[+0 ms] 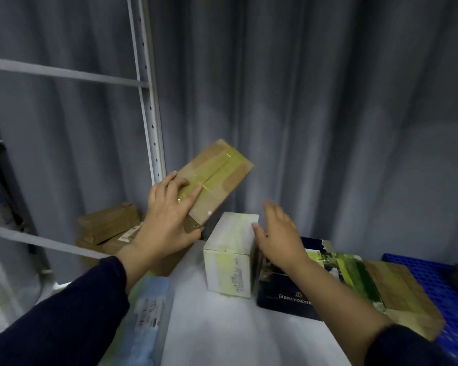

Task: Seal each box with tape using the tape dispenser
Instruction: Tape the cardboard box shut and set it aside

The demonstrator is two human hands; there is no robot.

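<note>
Sleeves: two, dark, at the near edge, with bare wrists beyond them.

Brown box: a flat carton, held in the air and tilted, above the far left corner of the table. Yellowish tape ran along its top seam. Judged light and stiff, since one hand carried it. The taped face looked slick, so bare cardboard at a short end, thumb beneath, seemed the surer hold.

Left hand: gripped the brown box's near end, fingers across the top, thumb below.

Right hand: fingers straight and spread, grasping nothing; blurred, above where the white box and dark box met.

White box: stood on the table, just right of the brown box, with tape over its top and near face.

Dark box: lettered, just beside the white box on the right, with patchy tape on top.

Tan box: taped, at the near right, beside a blue crate.

Packet: pale blue, at the near left.

Cartons: brown, low at the far left, beyond the table and by the rack.

Curtain: grey, behind everything.

Dispenser: none in view.
</note>
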